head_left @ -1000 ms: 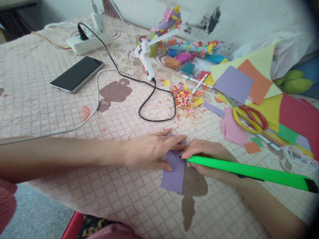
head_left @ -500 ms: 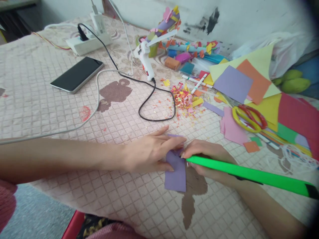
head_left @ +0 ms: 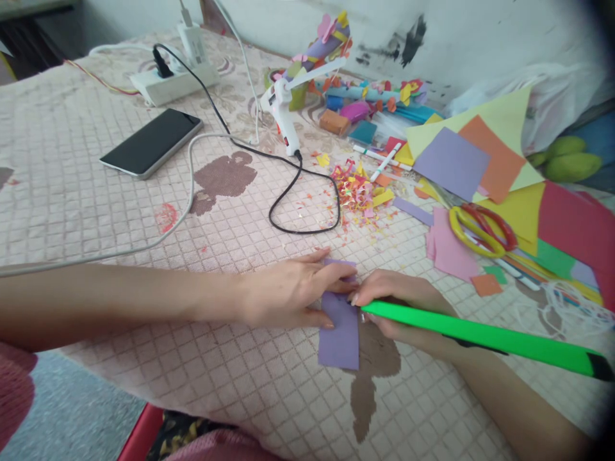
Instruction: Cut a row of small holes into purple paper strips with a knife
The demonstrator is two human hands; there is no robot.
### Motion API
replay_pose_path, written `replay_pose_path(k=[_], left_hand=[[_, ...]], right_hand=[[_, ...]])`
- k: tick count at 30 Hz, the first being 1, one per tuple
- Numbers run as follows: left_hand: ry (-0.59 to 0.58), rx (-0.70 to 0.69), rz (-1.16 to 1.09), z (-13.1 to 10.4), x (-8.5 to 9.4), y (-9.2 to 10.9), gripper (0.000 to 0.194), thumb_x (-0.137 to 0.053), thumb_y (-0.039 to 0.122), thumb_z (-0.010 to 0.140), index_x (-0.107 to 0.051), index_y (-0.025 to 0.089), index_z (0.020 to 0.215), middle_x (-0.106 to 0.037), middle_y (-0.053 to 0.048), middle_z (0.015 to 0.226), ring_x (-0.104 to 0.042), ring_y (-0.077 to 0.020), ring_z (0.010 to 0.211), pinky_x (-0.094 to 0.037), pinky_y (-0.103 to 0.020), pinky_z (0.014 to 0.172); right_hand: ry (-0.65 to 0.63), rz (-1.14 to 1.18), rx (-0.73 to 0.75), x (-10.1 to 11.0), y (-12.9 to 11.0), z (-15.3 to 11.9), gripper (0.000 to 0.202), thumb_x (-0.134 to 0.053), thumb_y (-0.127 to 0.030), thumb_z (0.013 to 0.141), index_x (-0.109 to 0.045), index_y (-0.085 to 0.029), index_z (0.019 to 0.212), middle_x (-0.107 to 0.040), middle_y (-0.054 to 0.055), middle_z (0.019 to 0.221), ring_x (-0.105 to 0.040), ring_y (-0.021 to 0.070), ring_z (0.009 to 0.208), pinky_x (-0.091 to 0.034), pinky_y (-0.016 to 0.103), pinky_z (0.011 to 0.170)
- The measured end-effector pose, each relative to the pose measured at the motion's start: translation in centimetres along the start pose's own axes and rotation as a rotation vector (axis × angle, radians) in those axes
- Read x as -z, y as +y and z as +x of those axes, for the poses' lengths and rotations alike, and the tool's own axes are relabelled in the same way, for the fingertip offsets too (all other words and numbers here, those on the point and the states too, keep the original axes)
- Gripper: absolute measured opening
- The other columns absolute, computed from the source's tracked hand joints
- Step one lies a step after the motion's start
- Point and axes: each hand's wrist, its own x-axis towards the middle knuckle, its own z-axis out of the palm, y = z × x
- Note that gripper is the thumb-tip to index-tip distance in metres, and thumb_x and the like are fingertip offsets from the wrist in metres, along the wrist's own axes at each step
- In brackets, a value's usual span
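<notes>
A strip of purple paper (head_left: 339, 342) lies flat on the patterned tablecloth in front of me. My left hand (head_left: 288, 288) rests palm down on it, fingers spread, pressing the paper against the cloth. On the strip's right edge is my right hand (head_left: 401, 298), its fingers closed round a long bright green pencil (head_left: 480, 334) with a black end. The pencil slants off to the right, and its tip meets the paper near my left fingertips. Part of the strip's upper half is hidden under my left fingers.
Beyond my hands lie paper scraps (head_left: 358, 189), a white glue gun (head_left: 283, 118) with a looped black cord, and a phone (head_left: 151, 142). To the right are scissors (head_left: 480, 230), pink paper (head_left: 451, 246) and coloured sheets (head_left: 451, 163). A power strip (head_left: 173, 83) sits far left.
Both hands stay almost in place on the purple strip. The left fingers have shifted slightly, and the whole view has drifted a little.
</notes>
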Motion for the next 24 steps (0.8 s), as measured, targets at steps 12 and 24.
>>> replay_pose_path(k=[12,24], left_hand=[[0.027,0.037,0.104,-0.22,-0.35,0.64,0.058,-0.069,0.028,0.093,-0.032,0.014,0.136,-0.064,-0.015,0.134,-0.060,-0.0291,0.128,-0.019,-0.058,0.124],[0.082,-0.060,0.021,-0.13,-0.46,0.07,0.059,-0.067,0.025,0.094,-0.033,0.010,0.140,-0.065,-0.018,0.132,-0.062,-0.0288,0.123,-0.038,-0.048,0.118]], right_hand=[[0.010,-0.007,-0.018,-0.19,-0.35,-0.10,0.025,-0.064,-0.009,0.087,-0.068,-0.027,0.104,-0.071,-0.001,0.096,-0.068,0.0138,0.087,-0.053,0.025,0.076],[0.087,-0.021,-0.016,-0.77,-0.58,-0.35,0.023,-0.065,-0.009,0.087,-0.069,-0.025,0.102,-0.072,-0.002,0.096,-0.068,0.0112,0.086,-0.052,0.021,0.077]])
